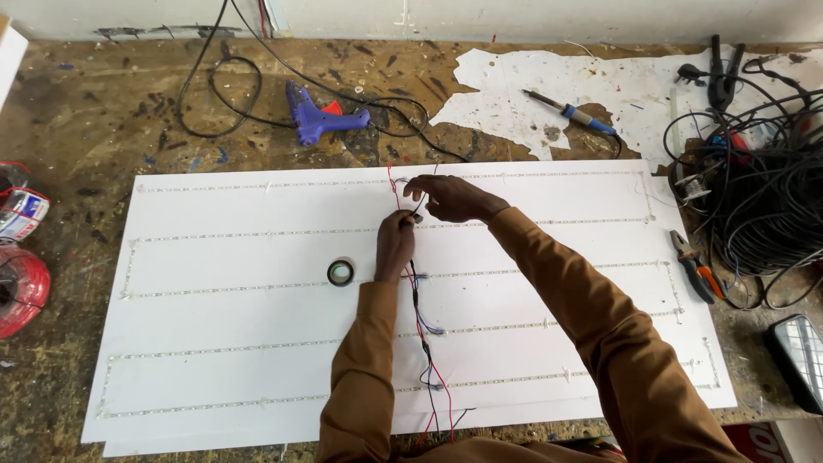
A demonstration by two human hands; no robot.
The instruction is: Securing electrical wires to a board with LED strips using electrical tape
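- white board (257,257) with pale dotted strip lines running across it
- red and black wires (420,334), a bit of blue mixed in
- brown sleeves (591,300)
- glue gun (315,115) is purple-blue with a red trigger
- tape roll (340,273) is black
- pliers (696,267) have orange-and-black handles
- bench (77,137) is brown, paint-speckled

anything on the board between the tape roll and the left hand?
No. In the head view, the stretch of white board between the tape roll and the left hand is bare, crossed only by a thin strip line glued to the board.
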